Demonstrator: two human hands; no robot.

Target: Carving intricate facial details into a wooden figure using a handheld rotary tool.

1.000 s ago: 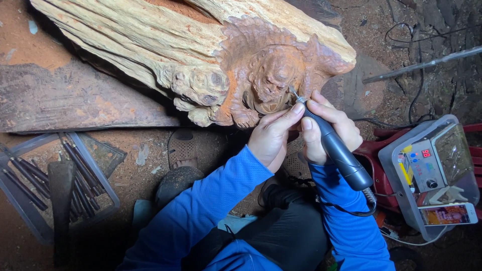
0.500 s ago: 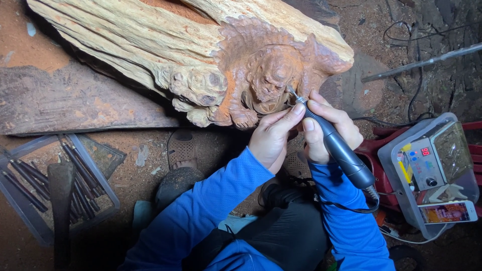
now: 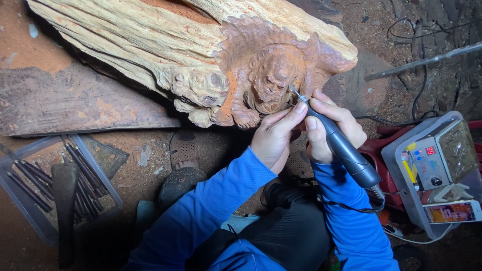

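Observation:
A big pale log (image 3: 150, 45) lies across the top, its reddish right end cut into a carved figure (image 3: 273, 75). My right hand (image 3: 334, 123) grips a dark corded rotary carving tool (image 3: 341, 145) like a pen, its thin bit touching the carving's right side. My left hand (image 3: 273, 138) sits just left of it, fingertips pressed on the tool's nose near the bit. Both arms wear blue sleeves.
A clear plastic tray (image 3: 30, 200) of several dark chisels lies at lower left, with a dark wooden handle (image 3: 65, 200) across it. A grey control box (image 3: 437, 165) and a phone (image 3: 452, 212) sit at right on something red. A foot in a sandal (image 3: 183, 160) rests on the dusty ground.
Both hands and the tool hold their place on the carving; the view has only shifted slightly.

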